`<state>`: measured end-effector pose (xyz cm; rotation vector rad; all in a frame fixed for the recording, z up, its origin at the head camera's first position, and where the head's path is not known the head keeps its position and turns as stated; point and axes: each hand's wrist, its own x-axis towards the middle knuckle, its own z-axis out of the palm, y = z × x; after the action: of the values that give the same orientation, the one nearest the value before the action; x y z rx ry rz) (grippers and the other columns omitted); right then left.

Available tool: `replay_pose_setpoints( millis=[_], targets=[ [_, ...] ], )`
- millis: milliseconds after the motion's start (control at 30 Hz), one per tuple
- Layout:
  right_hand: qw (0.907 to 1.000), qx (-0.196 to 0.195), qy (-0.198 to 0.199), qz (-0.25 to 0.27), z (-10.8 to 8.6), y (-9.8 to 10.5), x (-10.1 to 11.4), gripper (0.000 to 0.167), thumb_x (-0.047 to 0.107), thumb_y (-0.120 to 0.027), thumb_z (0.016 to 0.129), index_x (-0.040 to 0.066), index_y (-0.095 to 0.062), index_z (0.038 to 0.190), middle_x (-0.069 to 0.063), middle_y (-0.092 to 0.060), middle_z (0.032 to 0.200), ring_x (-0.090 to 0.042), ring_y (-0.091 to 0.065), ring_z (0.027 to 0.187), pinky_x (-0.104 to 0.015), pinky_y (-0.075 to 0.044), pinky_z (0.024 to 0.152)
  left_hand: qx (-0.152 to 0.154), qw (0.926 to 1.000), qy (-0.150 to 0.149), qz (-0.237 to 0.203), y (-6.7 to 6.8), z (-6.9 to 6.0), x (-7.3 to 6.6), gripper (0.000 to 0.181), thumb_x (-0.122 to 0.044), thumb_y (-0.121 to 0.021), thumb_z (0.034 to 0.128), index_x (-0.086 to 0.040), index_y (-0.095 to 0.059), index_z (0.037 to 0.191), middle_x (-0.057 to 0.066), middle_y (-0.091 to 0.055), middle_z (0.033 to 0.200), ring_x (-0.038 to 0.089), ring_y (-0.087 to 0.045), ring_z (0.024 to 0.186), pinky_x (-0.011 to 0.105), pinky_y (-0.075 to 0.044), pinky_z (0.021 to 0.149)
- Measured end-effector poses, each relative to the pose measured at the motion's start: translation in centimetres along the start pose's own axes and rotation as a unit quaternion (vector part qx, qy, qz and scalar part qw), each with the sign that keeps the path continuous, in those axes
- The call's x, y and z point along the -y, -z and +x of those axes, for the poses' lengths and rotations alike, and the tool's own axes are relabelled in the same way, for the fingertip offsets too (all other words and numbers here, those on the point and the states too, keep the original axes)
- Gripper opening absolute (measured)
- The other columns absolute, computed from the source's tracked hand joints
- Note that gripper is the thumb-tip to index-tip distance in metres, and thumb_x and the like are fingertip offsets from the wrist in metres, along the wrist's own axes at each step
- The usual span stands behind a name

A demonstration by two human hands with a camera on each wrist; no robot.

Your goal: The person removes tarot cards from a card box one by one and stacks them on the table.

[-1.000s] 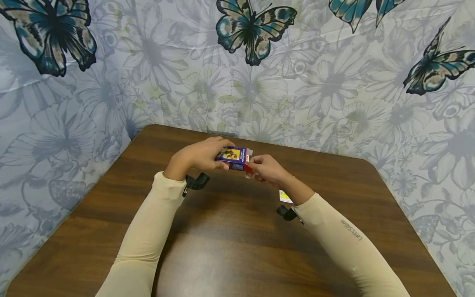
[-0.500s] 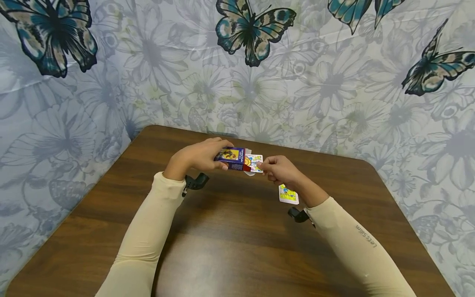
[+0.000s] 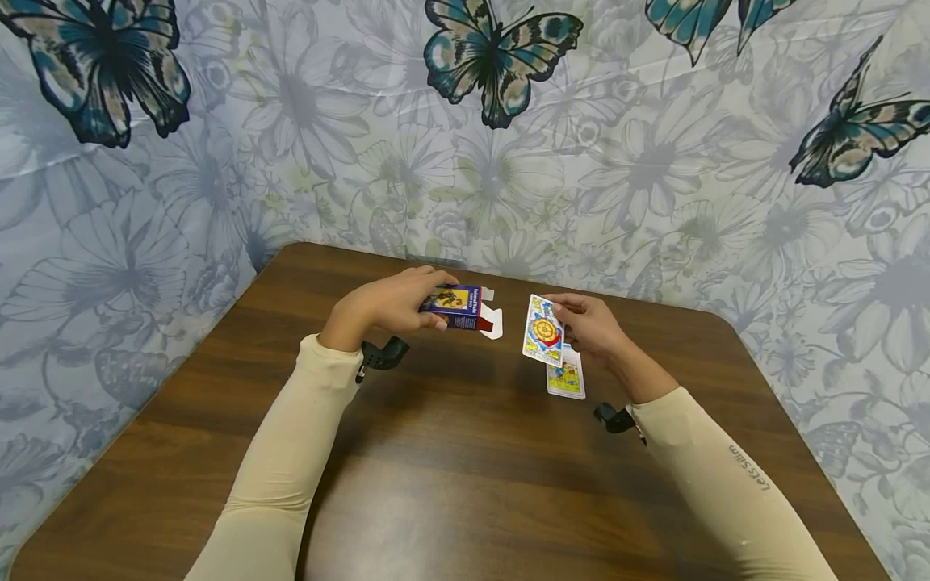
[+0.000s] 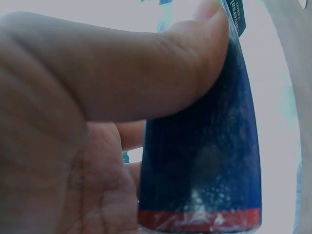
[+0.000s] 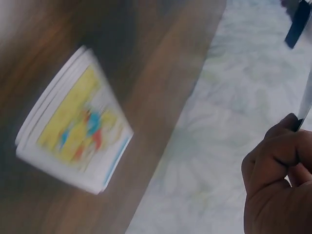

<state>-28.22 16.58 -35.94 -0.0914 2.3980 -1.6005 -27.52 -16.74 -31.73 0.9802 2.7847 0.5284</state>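
My left hand (image 3: 395, 303) grips a blue and red tarot card box (image 3: 454, 308) whose flaps stand open on its right end. In the left wrist view the thumb lies across the box (image 4: 204, 161). My right hand (image 3: 592, 327) pinches a tarot card (image 3: 543, 331) by its upper right edge; a round orange design shows on its face. Below that card, a small stack of tarot cards (image 3: 566, 381) lies on the table, yellow picture up. The right wrist view shows the stack (image 5: 78, 126) blurred, apart from the right hand (image 5: 280, 180).
The brown wooden table (image 3: 436, 468) reaches back to a floral cloth (image 3: 581, 202) with printed butterflies. A black wrist strap (image 3: 385, 355) is on the left wrist and another strap (image 3: 613, 418) on the right.
My right hand has drawn a card out of the box and carried it to the right, over the stack's upper edge. The left hand and box have stayed nearly still.
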Motion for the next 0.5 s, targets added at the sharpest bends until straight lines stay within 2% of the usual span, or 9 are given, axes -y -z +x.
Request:
replay_pose_setpoints(
  millis=[100,167,200,333,433,500],
  targets=[
    [0.9982,-0.025,0.002,-0.054,0.3,0.8,-0.9,0.036,0.024,-0.05,0.104,0.011,-0.059,0.137,0.0,-0.06,0.085,-0.009,-0.045,0.057,-0.025,-0.038,0.052,0.002,1.0,0.0,-0.001,0.1,0.0,0.0,0.068,-0.036,-0.069,0.0918,-0.015,-0.039,0.148,0.009,-0.051,0.132,0.025,-0.049,0.118,0.046,-0.04,0.105],
    [0.9935,-0.041,0.004,-0.106,0.7,1.4,-1.7,0.035,0.024,-0.053,0.103,0.008,-0.061,0.132,-0.004,-0.062,0.091,-0.009,-0.046,0.057,-0.025,-0.04,0.052,0.003,1.0,0.0,-0.002,0.1,0.1,0.0,0.067,-0.036,-0.069,0.0917,-0.015,-0.04,0.148,0.009,-0.051,0.132,0.025,-0.049,0.119,0.046,-0.04,0.105],
    [0.9898,-0.048,0.005,-0.134,1.0,1.7,-2.2,0.035,0.024,-0.054,0.102,0.005,-0.062,0.13,-0.007,-0.062,0.093,-0.011,-0.044,0.057,-0.026,-0.038,0.052,0.004,1.0,0.0,-0.002,0.1,0.1,0.0,0.067,-0.036,-0.069,0.0917,-0.015,-0.04,0.148,0.009,-0.051,0.132,0.025,-0.049,0.118,0.046,-0.04,0.105],
    [0.9715,-0.064,-0.01,-0.228,2.2,2.6,-4.3,0.034,0.026,-0.058,0.1,0.001,-0.066,0.123,-0.015,-0.066,0.101,-0.015,-0.055,0.072,-0.026,-0.045,0.06,0.006,1.0,0.001,-0.002,0.0,0.1,0.1,0.067,-0.036,-0.07,0.0915,-0.015,-0.04,0.148,0.009,-0.052,0.131,0.025,-0.049,0.118,0.046,-0.041,0.104],
    [0.9627,-0.059,-0.033,-0.262,2.9,3.0,-5.7,0.033,0.025,-0.058,0.099,0.0,-0.068,0.12,-0.017,-0.066,0.106,-0.02,-0.06,0.087,-0.026,-0.048,0.068,0.007,1.0,0.002,-0.001,-0.1,0.1,0.2,0.067,-0.037,-0.069,0.0915,-0.016,-0.04,0.148,0.009,-0.052,0.13,0.025,-0.05,0.118,0.046,-0.041,0.104],
    [0.9594,-0.057,-0.043,-0.273,3.1,3.0,-6.3,0.031,0.023,-0.058,0.099,-0.001,-0.068,0.118,-0.018,-0.065,0.106,-0.022,-0.06,0.087,-0.027,-0.049,0.068,0.008,1.0,0.002,-0.001,-0.1,0.2,0.2,0.067,-0.037,-0.069,0.0916,-0.016,-0.04,0.148,0.009,-0.052,0.13,0.025,-0.05,0.118,0.046,-0.041,0.105]
  ],
)
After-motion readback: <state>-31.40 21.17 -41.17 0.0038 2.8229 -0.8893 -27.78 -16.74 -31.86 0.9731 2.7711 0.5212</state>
